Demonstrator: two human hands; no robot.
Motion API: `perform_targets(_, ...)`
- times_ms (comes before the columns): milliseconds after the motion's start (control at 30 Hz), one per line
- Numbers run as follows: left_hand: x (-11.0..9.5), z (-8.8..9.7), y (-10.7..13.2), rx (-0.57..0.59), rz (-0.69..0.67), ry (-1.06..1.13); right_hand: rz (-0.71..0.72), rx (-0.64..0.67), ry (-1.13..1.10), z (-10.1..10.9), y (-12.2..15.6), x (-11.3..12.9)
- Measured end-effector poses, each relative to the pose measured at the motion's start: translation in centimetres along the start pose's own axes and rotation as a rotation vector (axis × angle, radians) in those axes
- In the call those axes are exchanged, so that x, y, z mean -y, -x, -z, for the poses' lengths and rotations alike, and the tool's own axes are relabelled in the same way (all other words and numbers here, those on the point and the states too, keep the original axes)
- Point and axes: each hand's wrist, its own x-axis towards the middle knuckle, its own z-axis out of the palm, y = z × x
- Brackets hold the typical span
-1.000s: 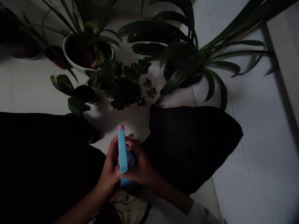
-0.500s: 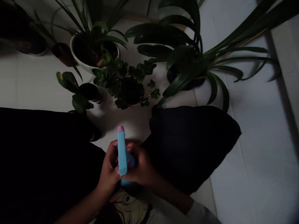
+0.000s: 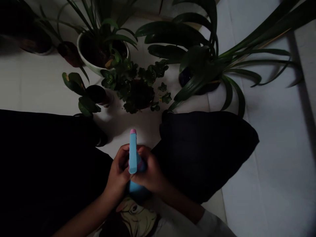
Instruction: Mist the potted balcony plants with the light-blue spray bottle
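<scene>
Spray bottle (image 3: 132, 152): light blue, pink nozzle tip, low centre of my view, between dark-clad legs (image 3: 204, 151). Nozzle aimed 12 o'clock toward small potted plant (image 3: 140, 93). Left hand (image 3: 118, 177) wrapped on it from 9 o'clock, right hand (image 3: 151, 176) closed round it from 3. I judge step: settling grip. Next calls for steady aim, finger on trigger.

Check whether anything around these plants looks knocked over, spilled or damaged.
Nothing tipped or spilled. The small plant has a yellow-blotched leaf, and a yellowed leaf lies in the white pot. The left hand and right hand grip the blue spray bottle.
</scene>
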Motion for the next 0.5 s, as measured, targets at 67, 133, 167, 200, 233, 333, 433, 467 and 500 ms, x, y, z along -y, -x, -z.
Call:
perform_targets(67,-0.08,-0.12,0.07,0.031,0.007,0.007,0.032,0.009,0.01,0.12,0.0,-0.16)
perform_targets(133,-0.17,-0.17,0.11,0.069,0.017,0.002,0.064,0.018,0.012,0.27,0.01,-0.22)
perform_targets(167,-0.19,-0.16,0.1,0.08,0.027,-0.008,0.08,0.022,0.013,0.34,0.01,-0.19)
perform_targets(200,-0.2,-0.14,0.08,0.083,0.04,-0.019,0.093,0.021,0.016,0.4,0.02,-0.12)
perform_targets(233,-0.19,-0.12,0.04,0.085,0.057,-0.027,0.107,0.021,0.022,0.46,0.03,-0.02)
perform_targets(333,-0.12,-0.1,-0.06,0.115,0.12,-0.016,0.132,0.008,0.049,0.61,0.15,0.17)
perform_targets(433,-0.15,-0.18,-0.11,0.161,0.141,0.015,0.156,-0.015,0.085,0.78,0.45,-0.07)
perform_targets(467,-0.17,-0.2,-0.11,0.179,0.13,0.021,0.164,-0.021,0.091,0.84,0.57,-0.21)
perform_targets(500,-0.17,-0.2,-0.09,0.2,0.114,0.025,0.17,-0.023,0.097,0.89,0.68,-0.34)
